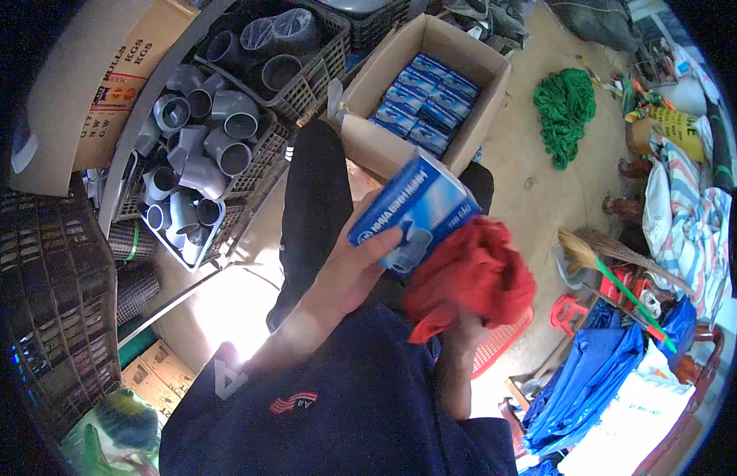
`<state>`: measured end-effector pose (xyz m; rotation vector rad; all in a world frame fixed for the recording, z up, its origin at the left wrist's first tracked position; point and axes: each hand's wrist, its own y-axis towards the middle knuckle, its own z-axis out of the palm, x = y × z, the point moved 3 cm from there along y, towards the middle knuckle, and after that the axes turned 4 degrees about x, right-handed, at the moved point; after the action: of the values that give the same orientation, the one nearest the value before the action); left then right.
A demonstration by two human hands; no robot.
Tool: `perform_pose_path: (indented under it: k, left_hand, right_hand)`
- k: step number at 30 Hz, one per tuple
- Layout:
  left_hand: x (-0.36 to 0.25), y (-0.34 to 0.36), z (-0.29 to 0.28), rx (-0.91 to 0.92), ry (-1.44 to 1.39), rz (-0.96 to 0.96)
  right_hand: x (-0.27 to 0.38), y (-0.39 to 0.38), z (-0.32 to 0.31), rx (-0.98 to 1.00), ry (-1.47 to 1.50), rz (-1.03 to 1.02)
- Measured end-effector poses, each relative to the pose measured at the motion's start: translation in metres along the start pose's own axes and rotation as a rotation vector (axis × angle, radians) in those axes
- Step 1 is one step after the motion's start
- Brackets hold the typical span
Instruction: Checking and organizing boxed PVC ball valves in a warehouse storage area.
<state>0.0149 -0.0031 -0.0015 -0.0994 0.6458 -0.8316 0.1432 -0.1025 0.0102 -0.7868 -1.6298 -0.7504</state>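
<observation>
My left hand [356, 266] grips a small blue-and-white carton [428, 198], held tilted with the thumb across its front. My right hand [464, 349] is closed on a crumpled red cloth [475, 274], which lies against or just beside the carton's lower right and covers most of those fingers. Just beyond both hands, between my dark-trousered legs, stands an open cardboard box [479, 135] holding several similar blue cartons [420, 103] in rows.
Plastic crates [301, 87] with grey pipe fittings [190, 147] stand left. A green net heap [563, 119] lies on the floor [535, 206] at back right. At right are brooms [583, 254], a red stool [567, 313], blue tarps [583, 381] and striped sacks [678, 230].
</observation>
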Motion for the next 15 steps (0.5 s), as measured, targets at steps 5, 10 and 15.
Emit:
perform_pose_path:
  k: [5,10,15]
  left_hand:
    - [0.004,0.003,-0.007,-0.035,-0.112,-0.06]
    - [0.006,0.001,0.001,0.064,-0.116,-0.071]
    - [0.008,0.001,-0.01,-0.031,-0.301,-0.091]
  right_hand:
    - [0.029,0.013,0.019,0.441,0.005,-0.126]
    - [0.004,0.004,0.007,0.166,0.158,0.188]
    - [0.007,0.025,0.009,0.534,0.191,-0.211]
